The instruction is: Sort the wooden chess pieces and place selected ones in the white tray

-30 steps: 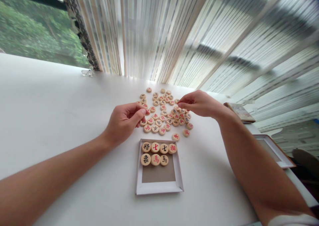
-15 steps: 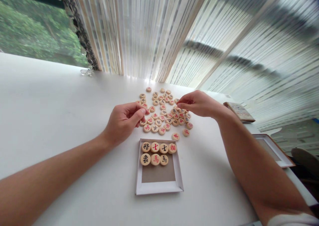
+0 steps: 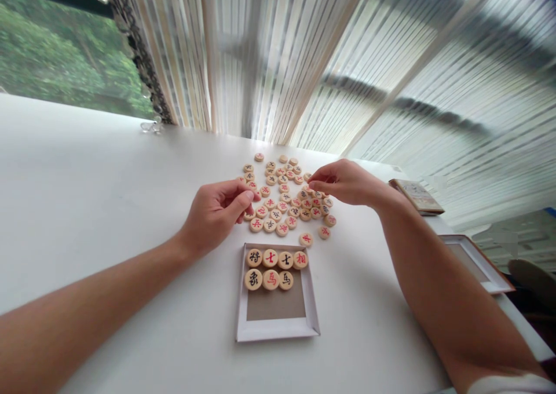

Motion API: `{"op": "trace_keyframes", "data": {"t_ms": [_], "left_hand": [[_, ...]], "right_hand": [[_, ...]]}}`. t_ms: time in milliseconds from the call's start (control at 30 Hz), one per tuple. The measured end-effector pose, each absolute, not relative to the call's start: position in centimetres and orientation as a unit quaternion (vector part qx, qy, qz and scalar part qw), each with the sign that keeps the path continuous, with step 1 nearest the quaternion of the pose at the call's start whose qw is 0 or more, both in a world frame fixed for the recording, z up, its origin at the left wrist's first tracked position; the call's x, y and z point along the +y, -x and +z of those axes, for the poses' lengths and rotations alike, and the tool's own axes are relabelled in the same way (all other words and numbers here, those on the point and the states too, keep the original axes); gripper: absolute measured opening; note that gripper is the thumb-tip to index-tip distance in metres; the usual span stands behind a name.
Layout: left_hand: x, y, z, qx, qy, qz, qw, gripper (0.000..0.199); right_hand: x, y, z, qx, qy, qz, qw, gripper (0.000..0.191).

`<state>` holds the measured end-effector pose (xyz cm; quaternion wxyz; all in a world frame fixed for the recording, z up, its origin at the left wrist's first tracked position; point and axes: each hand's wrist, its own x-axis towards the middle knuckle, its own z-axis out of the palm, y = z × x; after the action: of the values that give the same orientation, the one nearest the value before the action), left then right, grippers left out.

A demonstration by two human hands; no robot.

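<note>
Many round wooden xiangqi pieces (image 3: 282, 206) with red or black characters lie spread in a loose cluster. My left hand (image 3: 223, 208) hovers at the cluster's left edge, thumb against curled fingers; whether anything is in it is hidden. On the cluster's right side my right hand (image 3: 341, 181) has thumb and fingertips drawn together close above some pieces; I cannot make out what is between them. In front, a shallow white box (image 3: 278, 329) holds several pieces in two rows along its far side. Its upper row ends with a red piece (image 3: 300, 259), its lower with a black horse piece (image 3: 285, 280).
A single red piece (image 3: 306, 239) lies just beyond the box. To the right are a small decorated box (image 3: 417, 197) and another shallow tray (image 3: 473, 261) at the edge of the white table (image 3: 130, 197). Striped curtains (image 3: 260, 58) hang behind.
The view has tipped very slightly, so the pieces and box sit a little lower. Both hands keep nearly the same pose and place, and the pieces show no clear movement.
</note>
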<state>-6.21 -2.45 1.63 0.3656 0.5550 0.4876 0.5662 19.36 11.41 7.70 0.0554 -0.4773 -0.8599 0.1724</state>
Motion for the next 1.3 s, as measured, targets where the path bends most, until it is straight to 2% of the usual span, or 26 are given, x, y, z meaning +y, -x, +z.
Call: {"op": "trace_keyframes", "data": {"t_ms": [1000,1300], "left_hand": [[-2.4,6.2,1.8,0.493,-0.558,0.561,0.362,0.018],[-2.4,6.3,1.6,0.493,-0.554,0.562,0.366,0.018]], "right_hand": [[11.6,-18.8,6.5,-0.87,0.458,0.179,0.034,0.019],[11.4,-18.3,6.0,-0.866,0.458,0.173,0.107,0.023]]}}
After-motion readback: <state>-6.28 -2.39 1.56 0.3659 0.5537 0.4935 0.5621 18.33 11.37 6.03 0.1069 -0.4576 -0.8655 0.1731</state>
